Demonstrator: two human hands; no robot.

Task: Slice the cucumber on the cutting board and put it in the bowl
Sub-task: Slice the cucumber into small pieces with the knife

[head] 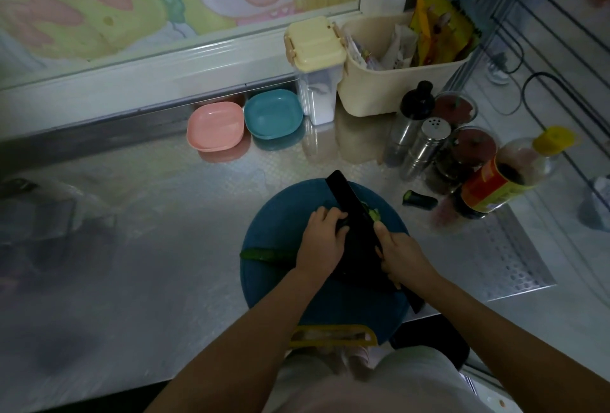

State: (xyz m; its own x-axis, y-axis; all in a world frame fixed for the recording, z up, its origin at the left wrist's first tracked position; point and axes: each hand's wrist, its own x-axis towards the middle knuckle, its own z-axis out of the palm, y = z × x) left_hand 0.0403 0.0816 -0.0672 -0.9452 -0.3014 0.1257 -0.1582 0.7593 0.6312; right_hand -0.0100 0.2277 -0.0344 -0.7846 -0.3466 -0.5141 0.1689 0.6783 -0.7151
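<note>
A round blue cutting board lies on the steel counter in front of me. My left hand holds down a dark piece of cucumber on it, fingers curled over the piece. My right hand grips the handle of a black knife, whose blade stands right beside my left fingers. Pale green slices show just right of the blade. A long cucumber strip lies at the board's left edge. A pink bowl and a teal bowl sit at the back of the counter.
A cut cucumber end lies on the counter right of the board. Shakers, jars and a sauce bottle crowd the right. A cream bin and a lidded container stand at the back. A yellow-handled tool lies at the board's near edge.
</note>
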